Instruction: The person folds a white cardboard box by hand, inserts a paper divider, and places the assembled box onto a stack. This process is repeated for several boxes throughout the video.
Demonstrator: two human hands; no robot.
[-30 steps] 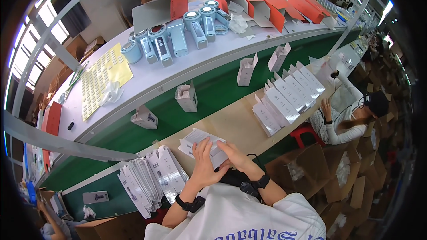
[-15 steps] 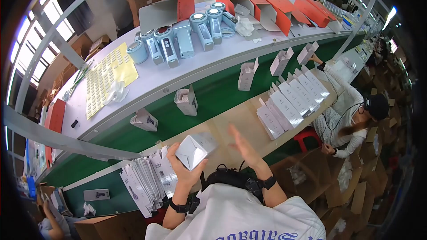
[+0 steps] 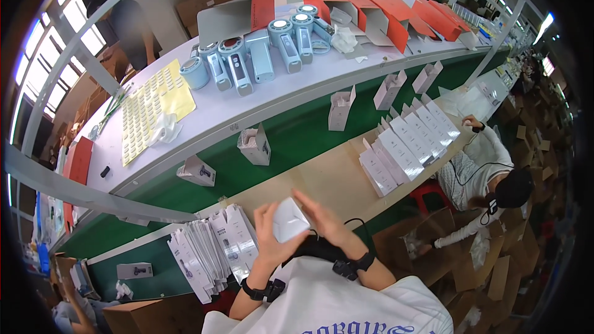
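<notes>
Close to my body, a white carton (image 3: 289, 221) is tilted with its pale end toward me. My left hand (image 3: 270, 241) grips it from the left, thumb below and fingers along the upper left side. On the other side, my right hand (image 3: 329, 221) lies along the carton's right edge, slightly blurred, its fingers stretched out rather than wrapped round. Whether it presses or only touches, I cannot tell. Left of my left hand, flattened cartons (image 3: 201, 260) stand stacked on edge, with more printed cartons (image 3: 235, 238) beside them.
Several upright open cartons (image 3: 255, 146) line the green ledge ahead. White cartons (image 3: 399, 148) stand in a row on the right of the tan bench (image 3: 334, 176). Light-blue devices (image 3: 238, 65) and orange boxes (image 3: 390, 15) occupy the raised table. A co-worker (image 3: 482, 161) sits at right.
My right hand has come left from the air to the carton's side. The carton has shifted right and turned in my left hand. The co-worker's raised hand has drawn back from a ledge carton.
</notes>
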